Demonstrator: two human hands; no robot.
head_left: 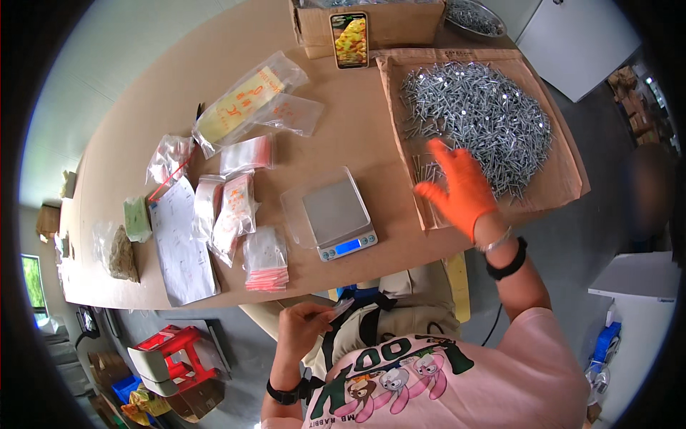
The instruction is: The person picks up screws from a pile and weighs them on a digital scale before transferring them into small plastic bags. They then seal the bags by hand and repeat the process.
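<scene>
My right hand (463, 187), in an orange glove, reaches over the near left edge of a large heap of silver screws or nails (486, 114). Its thumb and fingers are spread, and a few loose pieces (426, 170) lie between them. The heap rests on a flattened brown paper sack (397, 93). Bare and low above my lap, my left hand (306, 325) pinches a small clear plastic bag (344, 307). Between the two hands, near the table's front edge, stands a digital scale (336, 211) with a metal pan and a lit blue display.
Packs of small zip bags (266, 261) lie left of the scale, beside a paper sheet (184, 243) with a red pen (168, 180). Larger plastic bags (246, 104) lie behind them. A phone (350, 41) leans on a cardboard box (407, 25); a metal bowl (477, 18) stands beside it.
</scene>
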